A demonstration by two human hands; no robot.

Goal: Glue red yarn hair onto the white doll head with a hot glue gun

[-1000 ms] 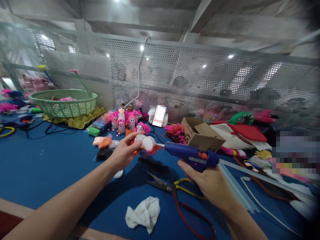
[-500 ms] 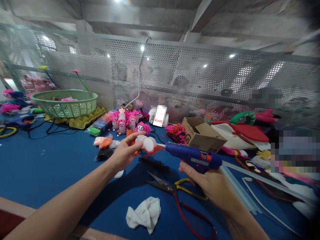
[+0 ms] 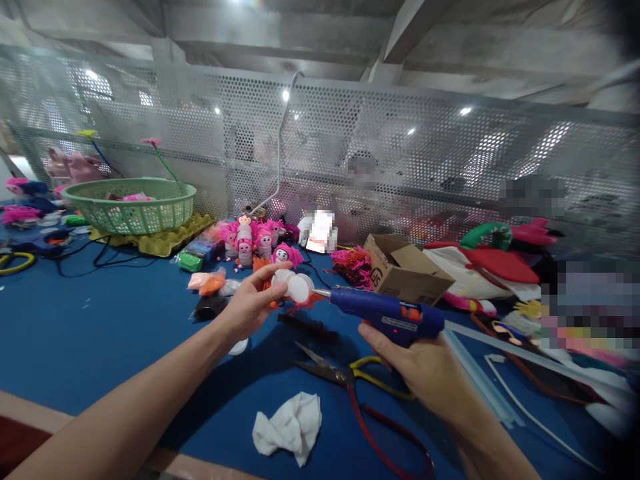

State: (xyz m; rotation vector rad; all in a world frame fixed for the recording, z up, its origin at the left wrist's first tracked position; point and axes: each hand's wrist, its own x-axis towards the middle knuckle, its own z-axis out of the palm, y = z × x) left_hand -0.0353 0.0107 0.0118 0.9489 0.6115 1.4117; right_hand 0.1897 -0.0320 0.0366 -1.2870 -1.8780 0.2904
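Note:
Pinched in the fingers of my left hand (image 3: 255, 300) are white discs (image 3: 299, 289), with orange yarn showing behind and below them. My right hand (image 3: 420, 363) is wrapped round the grip of a blue glue gun (image 3: 385, 311). The gun's metal tip points left and is at the right edge of the discs; whether it touches them I cannot tell. Below the gun, scissors (image 3: 343, 378) with one yellow and one red handle lie on the blue table (image 3: 210, 400). A crumpled white cloth (image 3: 289, 427) is nearer to me.
Pink-haired dolls (image 3: 244, 243) stand behind my left hand. A green basket (image 3: 135, 210) sits on a yellow egg tray (image 3: 185, 240) at the back left. An open cardboard box (image 3: 407, 273) is behind the gun. Clear glue sticks (image 3: 487, 387) lie right of my right hand.

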